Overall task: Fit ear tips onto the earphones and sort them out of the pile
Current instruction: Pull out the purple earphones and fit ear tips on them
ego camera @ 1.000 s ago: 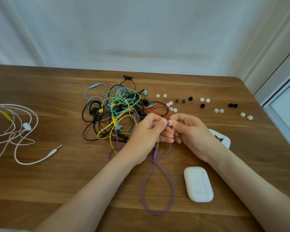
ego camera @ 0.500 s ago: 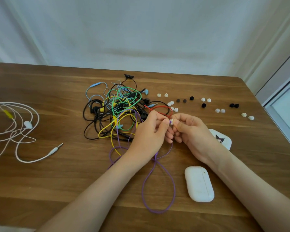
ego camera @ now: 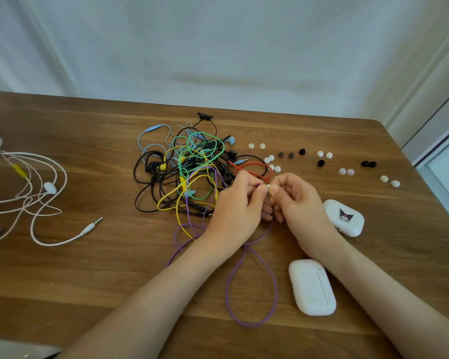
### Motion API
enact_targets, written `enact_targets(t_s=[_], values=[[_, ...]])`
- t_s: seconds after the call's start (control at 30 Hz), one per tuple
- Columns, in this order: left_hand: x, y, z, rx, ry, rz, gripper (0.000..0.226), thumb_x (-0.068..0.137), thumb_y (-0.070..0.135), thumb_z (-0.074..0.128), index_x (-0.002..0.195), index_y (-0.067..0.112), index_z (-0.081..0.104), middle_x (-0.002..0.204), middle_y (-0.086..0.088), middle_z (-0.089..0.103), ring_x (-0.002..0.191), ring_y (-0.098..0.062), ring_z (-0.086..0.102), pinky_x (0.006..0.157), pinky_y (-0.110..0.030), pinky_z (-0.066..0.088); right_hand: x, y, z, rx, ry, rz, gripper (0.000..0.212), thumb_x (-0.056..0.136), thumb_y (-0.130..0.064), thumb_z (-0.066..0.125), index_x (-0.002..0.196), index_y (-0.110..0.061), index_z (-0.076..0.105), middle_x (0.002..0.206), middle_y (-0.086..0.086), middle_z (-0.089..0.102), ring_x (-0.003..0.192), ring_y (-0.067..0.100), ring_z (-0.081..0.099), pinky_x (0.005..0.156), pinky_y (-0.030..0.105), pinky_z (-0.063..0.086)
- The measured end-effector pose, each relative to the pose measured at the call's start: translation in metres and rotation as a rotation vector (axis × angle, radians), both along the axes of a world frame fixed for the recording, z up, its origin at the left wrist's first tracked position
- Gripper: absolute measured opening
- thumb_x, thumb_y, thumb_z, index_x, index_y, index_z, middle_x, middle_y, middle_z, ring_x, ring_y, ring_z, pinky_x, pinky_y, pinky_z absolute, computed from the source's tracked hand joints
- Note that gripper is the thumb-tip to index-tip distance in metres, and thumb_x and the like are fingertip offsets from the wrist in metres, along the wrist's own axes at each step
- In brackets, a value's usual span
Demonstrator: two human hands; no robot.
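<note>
A tangled pile of coloured wired earphones (ego camera: 189, 167) lies mid-table. My left hand (ego camera: 237, 211) pinches the bud end of the purple earphone, whose purple cable (ego camera: 246, 286) loops toward me on the table. My right hand (ego camera: 296, 203) pinches a small white ear tip (ego camera: 266, 187) against that bud, fingertips of both hands meeting just right of the pile. Loose white and black ear tips (ego camera: 319, 158) lie scattered in a row behind my hands.
A white wired earphone (ego camera: 36, 200) lies apart at the left. Two white earbud cases sit at the right: a plain one (ego camera: 312, 286) near me, a cartoon-printed one (ego camera: 344, 217) beside my right wrist. The table's far edge meets a white wall.
Both hands have stayed together at the purple bud, shifting slightly up toward the pile; the fingers have turned a little around the white tip. The purple loop has barely moved.
</note>
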State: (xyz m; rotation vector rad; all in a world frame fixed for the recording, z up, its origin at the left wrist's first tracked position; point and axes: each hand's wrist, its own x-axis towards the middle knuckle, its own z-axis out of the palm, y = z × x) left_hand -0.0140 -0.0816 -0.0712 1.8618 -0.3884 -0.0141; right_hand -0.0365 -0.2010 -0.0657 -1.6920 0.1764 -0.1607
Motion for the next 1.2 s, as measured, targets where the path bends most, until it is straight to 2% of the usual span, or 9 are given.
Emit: enact_targets(t_s=[0.07, 0.13, 0.27, 0.5, 0.67, 0.77, 0.9, 1.07, 1.2], values=[[0.0, 0.001, 0.0, -0.08, 0.063, -0.017, 0.004, 0.097, 0.01, 0.051, 0.094, 0.009, 0.054, 0.065, 0.005, 0.066, 0.061, -0.018, 0.069, 0.069, -0.036, 0.059, 0.001, -0.001, 0.0, 0.005, -0.003, -0.013, 0.021, 0.097, -0.003, 0.047, 0.08, -0.012, 0.055, 0.06, 0.003, 0.051, 0.05, 0.014, 0.042, 0.047, 0.026, 0.038], [0.0, 0.001, 0.001, -0.154, 0.129, -0.033, 0.007, 0.097, 0.008, 0.05, 0.1, 0.006, 0.056, 0.07, 0.002, 0.066, 0.064, -0.018, 0.068, 0.071, -0.04, 0.06, 0.001, -0.004, 0.0, 0.0, -0.001, -0.01, 0.02, 0.097, -0.004, 0.049, 0.082, -0.013, 0.056, 0.062, 0.003, 0.053, 0.053, 0.02, 0.043, 0.048, 0.028, 0.039], [0.0, 0.0, 0.003, -0.226, 0.203, -0.065, 0.017, 0.098, 0.006, 0.047, 0.111, 0.002, 0.057, 0.076, -0.002, 0.064, 0.067, -0.011, 0.066, 0.069, -0.03, 0.06, 0.002, -0.006, 0.003, 0.011, 0.01, 0.009, 0.016, 0.096, -0.006, 0.052, 0.084, -0.013, 0.059, 0.063, 0.003, 0.056, 0.052, 0.019, 0.044, 0.048, 0.026, 0.04], [0.001, 0.0, 0.003, -0.221, 0.222, -0.036, 0.014, 0.098, 0.007, 0.047, 0.102, 0.001, 0.059, 0.074, -0.008, 0.066, 0.067, -0.015, 0.068, 0.068, -0.028, 0.059, 0.001, -0.007, 0.005, -0.031, 0.04, -0.014, 0.008, 0.095, -0.012, 0.056, 0.092, -0.011, 0.063, 0.063, 0.0, 0.059, 0.05, 0.013, 0.046, 0.049, 0.025, 0.042], [0.001, -0.001, 0.002, -0.178, 0.2, -0.023, 0.014, 0.098, 0.008, 0.047, 0.101, 0.0, 0.06, 0.074, -0.011, 0.067, 0.068, -0.019, 0.069, 0.069, -0.028, 0.059, -0.001, -0.006, 0.005, -0.131, 0.034, -0.02, 0.012, 0.095, -0.015, 0.056, 0.087, -0.02, 0.064, 0.065, -0.008, 0.06, 0.048, -0.004, 0.05, 0.051, 0.014, 0.036], [0.001, 0.0, 0.003, -0.146, 0.195, -0.014, 0.015, 0.099, 0.009, 0.047, 0.101, 0.001, 0.06, 0.075, -0.01, 0.068, 0.068, -0.021, 0.07, 0.072, -0.031, 0.059, -0.001, -0.007, 0.006, -0.139, 0.045, 0.025, 0.014, 0.096, -0.013, 0.054, 0.086, -0.017, 0.064, 0.062, -0.008, 0.057, 0.048, -0.004, 0.048, 0.05, 0.012, 0.036], [-0.001, 0.001, 0.004, -0.115, 0.181, -0.01, 0.016, 0.099, 0.012, 0.047, 0.1, 0.005, 0.061, 0.075, -0.007, 0.07, 0.067, -0.019, 0.07, 0.073, -0.032, 0.059, -0.002, -0.01, 0.011, -0.02, 0.063, 0.125, 0.021, 0.097, -0.008, 0.05, 0.08, -0.014, 0.061, 0.059, -0.009, 0.052, 0.047, -0.002, 0.044, 0.045, 0.009, 0.034], [-0.001, 0.0, 0.005, -0.155, 0.208, -0.013, 0.016, 0.099, 0.011, 0.047, 0.098, 0.005, 0.061, 0.071, -0.003, 0.067, 0.06, -0.011, 0.066, 0.068, -0.026, 0.057, -0.001, -0.016, 0.014, 0.051, 0.095, 0.226, 0.024, 0.097, -0.01, 0.049, 0.077, -0.015, 0.059, 0.064, -0.003, 0.05, 0.057, 0.007, 0.042, 0.048, 0.015, 0.033], [-0.001, -0.001, 0.005, -0.138, 0.196, 0.013, 0.015, 0.099, 0.012, 0.047, 0.094, 0.009, 0.061, 0.069, 0.0, 0.067, 0.059, -0.011, 0.065, 0.069, -0.027, 0.057, -0.002, -0.011, 0.014, 0.062, 0.067, 0.175, 0.019, 0.097, -0.009, 0.05, 0.08, -0.012, 0.06, 0.063, -0.003, 0.051, 0.056, 0.008, 0.043, 0.047, 0.015, 0.033]])
